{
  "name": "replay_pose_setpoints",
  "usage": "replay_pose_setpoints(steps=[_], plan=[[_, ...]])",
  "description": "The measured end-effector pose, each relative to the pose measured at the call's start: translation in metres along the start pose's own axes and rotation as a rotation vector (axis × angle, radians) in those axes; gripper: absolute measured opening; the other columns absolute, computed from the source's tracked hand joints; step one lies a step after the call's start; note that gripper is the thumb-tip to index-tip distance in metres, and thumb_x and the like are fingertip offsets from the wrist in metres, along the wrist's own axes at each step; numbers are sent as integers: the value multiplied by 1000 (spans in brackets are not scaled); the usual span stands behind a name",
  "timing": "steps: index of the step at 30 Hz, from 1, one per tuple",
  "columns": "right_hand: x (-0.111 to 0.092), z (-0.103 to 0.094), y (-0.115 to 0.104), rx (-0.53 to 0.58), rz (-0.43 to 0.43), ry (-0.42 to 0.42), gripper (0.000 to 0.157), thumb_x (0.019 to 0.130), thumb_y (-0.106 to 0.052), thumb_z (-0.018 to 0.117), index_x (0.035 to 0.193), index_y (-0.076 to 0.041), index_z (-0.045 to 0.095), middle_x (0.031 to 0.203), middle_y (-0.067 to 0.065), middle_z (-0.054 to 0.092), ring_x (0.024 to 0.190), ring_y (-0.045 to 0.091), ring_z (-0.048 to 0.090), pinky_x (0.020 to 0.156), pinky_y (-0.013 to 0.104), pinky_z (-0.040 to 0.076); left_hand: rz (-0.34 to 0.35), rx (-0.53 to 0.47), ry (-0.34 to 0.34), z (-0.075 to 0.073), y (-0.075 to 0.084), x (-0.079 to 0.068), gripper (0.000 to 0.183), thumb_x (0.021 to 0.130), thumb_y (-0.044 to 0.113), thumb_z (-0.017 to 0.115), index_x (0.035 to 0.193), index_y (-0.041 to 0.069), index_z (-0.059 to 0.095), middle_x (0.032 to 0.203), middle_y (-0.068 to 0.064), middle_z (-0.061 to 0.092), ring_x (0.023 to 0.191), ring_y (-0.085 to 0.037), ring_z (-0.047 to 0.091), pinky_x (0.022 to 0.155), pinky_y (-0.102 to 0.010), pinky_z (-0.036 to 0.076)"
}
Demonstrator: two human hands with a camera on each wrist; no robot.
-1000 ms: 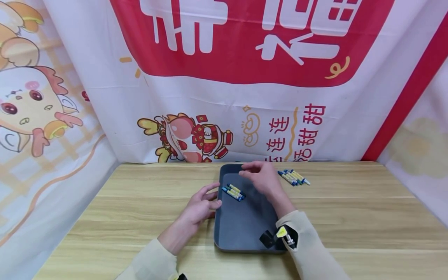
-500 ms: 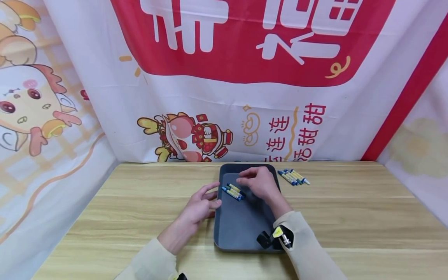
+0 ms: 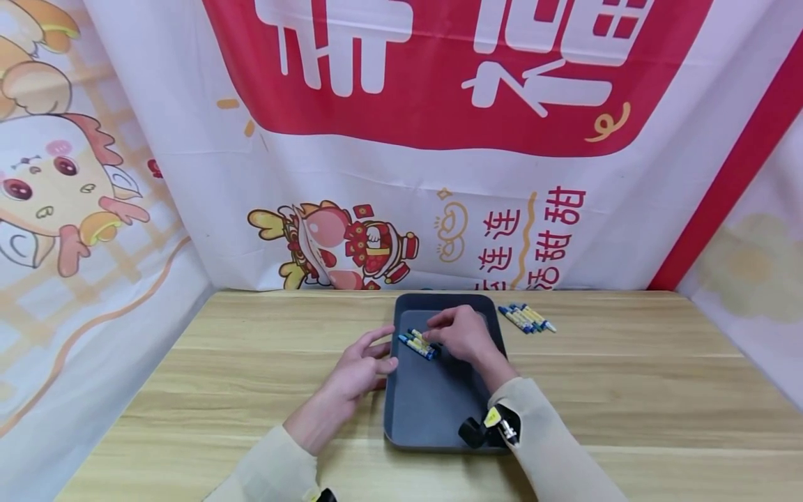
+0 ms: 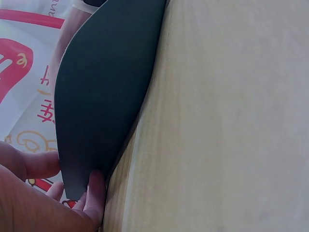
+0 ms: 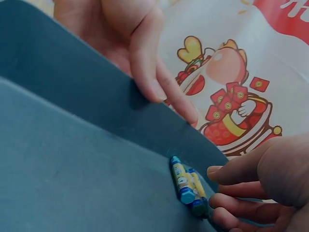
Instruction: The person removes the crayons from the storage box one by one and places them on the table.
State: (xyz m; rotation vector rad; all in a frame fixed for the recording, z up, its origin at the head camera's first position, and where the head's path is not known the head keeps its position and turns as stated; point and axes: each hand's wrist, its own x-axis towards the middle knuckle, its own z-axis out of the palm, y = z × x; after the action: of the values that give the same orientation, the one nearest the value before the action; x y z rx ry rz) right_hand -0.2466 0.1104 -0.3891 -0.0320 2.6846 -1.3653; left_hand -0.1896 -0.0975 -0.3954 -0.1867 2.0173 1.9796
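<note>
A dark grey rectangular tray (image 3: 426, 411) lies on the wooden table. My left hand (image 3: 356, 373) holds its left wall, thumb at the rim and other fingers along the outside; the left wrist view shows the fingers (image 4: 97, 193) against the outer wall. Inside the tray, towards its far left, lies a small bunch of crayons (image 3: 416, 346) with yellow labels and blue or dark ends. Over them reaches my right hand (image 3: 467, 339), fingertips right beside the crayons. In the right wrist view a gap shows between its thumb and fingers (image 5: 241, 203), with nothing gripped there.
More crayons (image 3: 527, 318) lie in a row on the table (image 3: 627, 376), just beyond the tray's far right corner. A printed cloth (image 3: 401, 174) hangs behind the table's far edge. A black wrist camera (image 3: 473, 432) overhangs the tray's near right part.
My right hand has moved from the tray's far end nearer and down to the crayons inside it. The left hand and the tray have stayed in place.
</note>
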Motion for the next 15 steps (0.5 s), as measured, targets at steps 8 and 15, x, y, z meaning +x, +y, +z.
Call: replay_pose_setpoints(steps=[8, 15], plan=[[0, 1, -2, -36, 22, -36, 24, 94, -20, 82, 117, -14, 81, 102, 4, 76, 92, 21, 65, 85, 36, 54, 6, 1, 1, 1, 0, -2, 62, 101, 1, 63, 159, 20, 49, 161, -24, 49, 135, -35, 63, 108, -52, 55], [0, 4, -2, -57, 18, -53, 23, 92, -16, 82, 115, -14, 81, 101, 4, 75, 89, 20, 65, 82, 35, 54, 5, 4, 4, 2, 0, -2, 62, 102, 1, 62, 159, 20, 48, 162, -24, 49, 136, -36, 62, 108, -52, 55]])
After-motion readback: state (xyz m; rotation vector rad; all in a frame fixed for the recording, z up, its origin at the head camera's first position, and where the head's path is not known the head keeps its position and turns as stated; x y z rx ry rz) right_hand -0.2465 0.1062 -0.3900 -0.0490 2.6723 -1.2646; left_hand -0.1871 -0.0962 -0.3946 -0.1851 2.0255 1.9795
